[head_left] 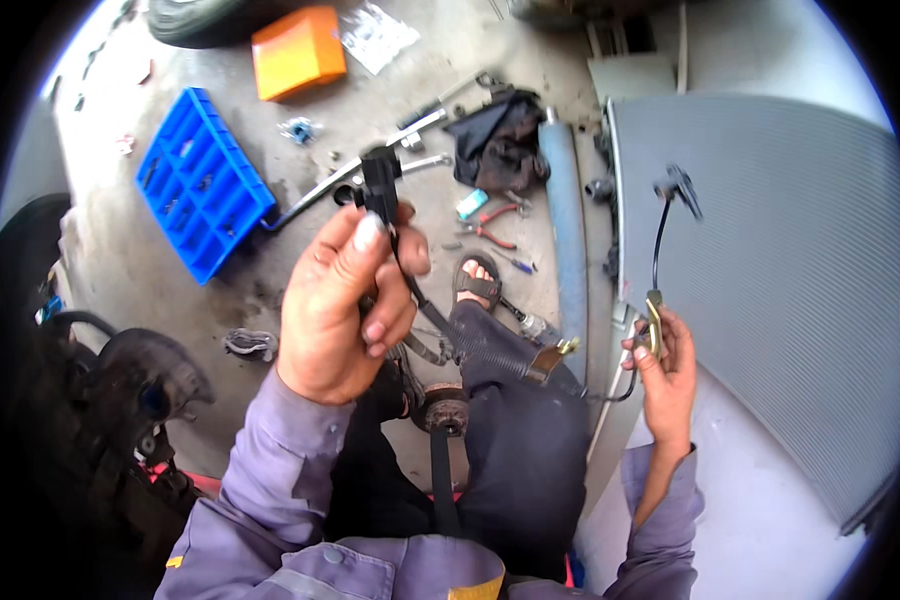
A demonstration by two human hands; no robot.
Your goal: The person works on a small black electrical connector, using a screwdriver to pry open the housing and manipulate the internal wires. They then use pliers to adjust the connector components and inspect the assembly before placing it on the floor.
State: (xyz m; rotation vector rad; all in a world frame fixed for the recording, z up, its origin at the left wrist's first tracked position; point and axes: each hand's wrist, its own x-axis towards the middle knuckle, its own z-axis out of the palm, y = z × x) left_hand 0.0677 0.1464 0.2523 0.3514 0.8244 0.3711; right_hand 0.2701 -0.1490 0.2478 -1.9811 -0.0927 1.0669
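My left hand (335, 310) is raised left of centre, thumb and fingers pinched on the black plug (380, 180) at one end of a sensor cable (432, 315). From the plug the cable hangs down over my knee, through a yellowish metal bracket (547, 364), and loops on to the right. There my right hand (666, 375) grips the same cable at a second brass-coloured bracket (654, 318). Beyond those fingers a short black length stands upward and ends in a small dark sensor head (681, 190), slightly blurred.
A blue compartment tray (205, 185) with small parts lies at left, near an orange box (298, 52). Long wrenches (355, 165), red-handled pliers (492, 225) and a dark cloth (498, 140) are on the floor. A large grey ribbed panel (760, 250) fills the right; wheel parts (135, 385) stand left.
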